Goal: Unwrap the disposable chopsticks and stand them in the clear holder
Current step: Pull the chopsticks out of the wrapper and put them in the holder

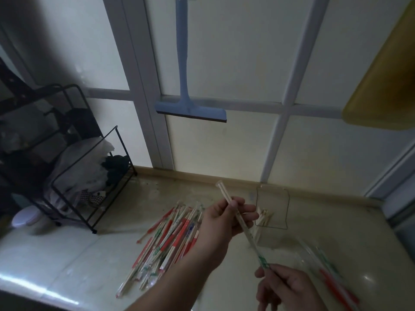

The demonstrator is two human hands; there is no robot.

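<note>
A wrapped pair of chopsticks (247,234) slants through the air above the counter, still in its clear sleeve with green print. My left hand (226,218) pinches its upper part, and my right hand (285,288) grips its lower end. The clear holder (272,207) stands just beyond my left hand, with several bare chopsticks leaning inside it. A heap of wrapped chopsticks (170,239) in red and green printed sleeves lies on the counter to the left of my left hand.
Empty wrappers (332,272) lie on the counter at the right. A black wire rack (89,176) with bags stands at the left. A blue squeegee (186,95) hangs on the window behind. A yellow board (386,86) hangs at the upper right.
</note>
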